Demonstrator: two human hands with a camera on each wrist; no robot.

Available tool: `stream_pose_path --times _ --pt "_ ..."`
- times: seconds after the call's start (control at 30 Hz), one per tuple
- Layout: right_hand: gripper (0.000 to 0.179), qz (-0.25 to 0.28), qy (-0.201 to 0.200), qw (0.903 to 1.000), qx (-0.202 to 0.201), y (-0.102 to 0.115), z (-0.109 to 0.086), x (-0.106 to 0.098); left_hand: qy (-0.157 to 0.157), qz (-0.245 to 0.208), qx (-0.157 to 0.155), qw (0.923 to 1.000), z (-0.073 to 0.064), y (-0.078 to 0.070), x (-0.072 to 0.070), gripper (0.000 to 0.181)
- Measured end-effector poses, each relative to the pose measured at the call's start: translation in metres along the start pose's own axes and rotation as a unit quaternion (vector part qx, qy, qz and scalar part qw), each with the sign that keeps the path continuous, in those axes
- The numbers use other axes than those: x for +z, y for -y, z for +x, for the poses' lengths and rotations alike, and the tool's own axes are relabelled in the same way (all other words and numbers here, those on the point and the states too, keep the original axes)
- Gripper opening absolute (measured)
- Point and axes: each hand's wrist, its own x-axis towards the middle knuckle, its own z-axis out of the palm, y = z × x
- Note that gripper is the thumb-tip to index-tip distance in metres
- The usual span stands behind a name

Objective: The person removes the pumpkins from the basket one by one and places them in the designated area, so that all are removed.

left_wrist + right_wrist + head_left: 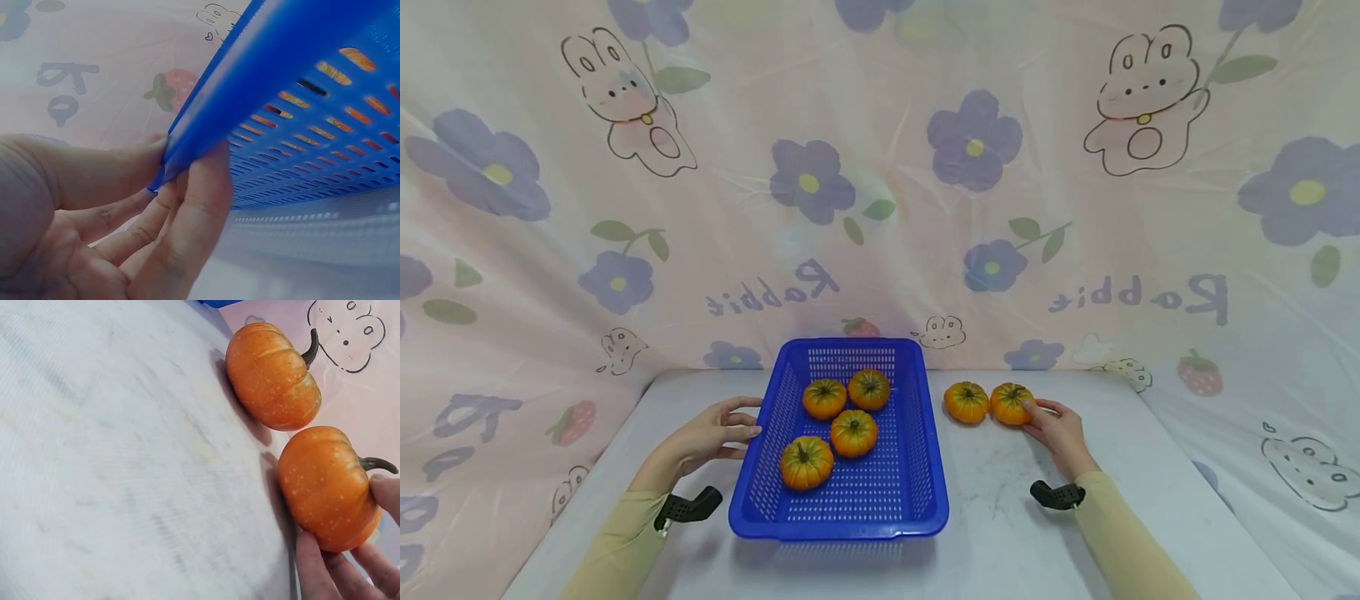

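Note:
A blue plastic basket (842, 531) with slotted walls holds several small orange pumpkins (806, 463). At its left side, my left hand (703, 437) pinches the rim (206, 119), thumb on one face and fingers beneath, as the left wrist view shows. To the right of the basket, two more pumpkins stand side by side on the table. My right hand (1060, 433) grips the right one (328, 487), with the thumb near its dark curved stem and the fingers around its lower side. The other pumpkin (270, 375) stands between it and the basket.
A white table (992, 517) lies under everything. Behind it and along the sides hangs a pale cloth (880, 242) printed with flowers, rabbits and strawberries. Each wrist wears a black camera mount (688, 506).

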Motion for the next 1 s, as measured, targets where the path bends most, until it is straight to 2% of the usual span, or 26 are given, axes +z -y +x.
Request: stream_pose_path --times 0.53,1.0 --pt "0.057 -0.014 -0.04 0.999 -0.014 -0.002 0.0 0.001 0.001 -0.004 -0.002 1.0 -0.001 -0.002 0.0 0.066" --pt "0.058 -0.043 -0.012 0.999 -0.005 0.01 -0.012 -0.017 -0.002 -0.001 0.0 1.0 -0.002 -0.002 0.001 0.066"
